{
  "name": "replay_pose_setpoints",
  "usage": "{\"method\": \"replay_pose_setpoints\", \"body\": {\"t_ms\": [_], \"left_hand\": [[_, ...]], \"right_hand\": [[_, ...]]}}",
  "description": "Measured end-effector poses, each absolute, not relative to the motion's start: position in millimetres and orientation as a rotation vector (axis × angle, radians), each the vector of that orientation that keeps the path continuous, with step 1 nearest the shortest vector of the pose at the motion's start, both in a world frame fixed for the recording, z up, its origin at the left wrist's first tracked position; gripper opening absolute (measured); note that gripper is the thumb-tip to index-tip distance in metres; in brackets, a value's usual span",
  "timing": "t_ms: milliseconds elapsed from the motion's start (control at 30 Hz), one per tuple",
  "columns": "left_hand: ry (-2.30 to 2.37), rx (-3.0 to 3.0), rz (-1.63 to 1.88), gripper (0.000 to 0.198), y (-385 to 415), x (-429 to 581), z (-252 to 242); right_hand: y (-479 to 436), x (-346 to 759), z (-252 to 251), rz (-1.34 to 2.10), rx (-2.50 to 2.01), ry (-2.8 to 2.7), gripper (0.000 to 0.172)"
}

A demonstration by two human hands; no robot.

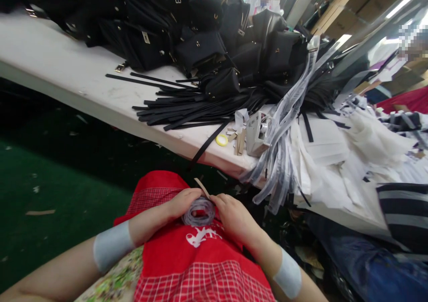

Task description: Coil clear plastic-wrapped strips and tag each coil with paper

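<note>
Apron [197, 258] red, bearing a white printed figure [202, 236]; fine red-and-white checked panel [150, 199] at its far left edge; coarser checked panel [203, 284] below the print; floral garment [117, 279], cream with green, showing alongside; left forearm band [113, 245] pale blue-grey, plain; right forearm band [288, 273] matching; left hand [183, 202] and right hand [236, 217] ungloved.

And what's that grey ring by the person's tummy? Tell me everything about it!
It's a grey coil: thin loops wound into a ring, with red showing through the hole. It looks like see-through plastic, though I can't be sure. It sits in front of the red apron, just above a white printed figure, its hole facing the camera. The left hand holds its left side and the right hand its right side; fingers hide part of its top edge.
</note>
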State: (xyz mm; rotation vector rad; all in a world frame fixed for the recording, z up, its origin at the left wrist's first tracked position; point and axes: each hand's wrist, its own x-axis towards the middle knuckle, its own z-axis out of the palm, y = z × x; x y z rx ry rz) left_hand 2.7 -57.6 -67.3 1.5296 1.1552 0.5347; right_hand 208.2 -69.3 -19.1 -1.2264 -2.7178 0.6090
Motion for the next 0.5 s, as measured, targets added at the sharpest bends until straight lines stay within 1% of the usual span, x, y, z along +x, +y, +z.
{"method": "replay_pose_setpoints", "body": {"t_ms": [100, 167, 300, 433, 500], "left_hand": [[1.117, 1.404, 0.547, 0.040, -57, 3, -63], [1.125, 1.335, 0.544, 0.037, -58, 3, -59], [1.151, 1.285, 0.520, 0.032, -57, 4, -56], [1.164, 1.269, 0.492, 0.034, -56, 6, -63], [1.167, 1.267, 0.493, 0.033, -58, 5, -62]], "right_hand": [[-72, 221, 1, 0.636, -1.278, -2.535, 0.025], [-74, 228, 18, 0.692, -1.256, -2.487, 0.021], [-76, 232, 40, 0.733, -1.150, -2.715, 0.020], [-77, 222, 42, 0.595, -1.224, -2.849, 0.021], [-81, 213, 40, 0.578, -1.284, -2.858, 0.021]]}}
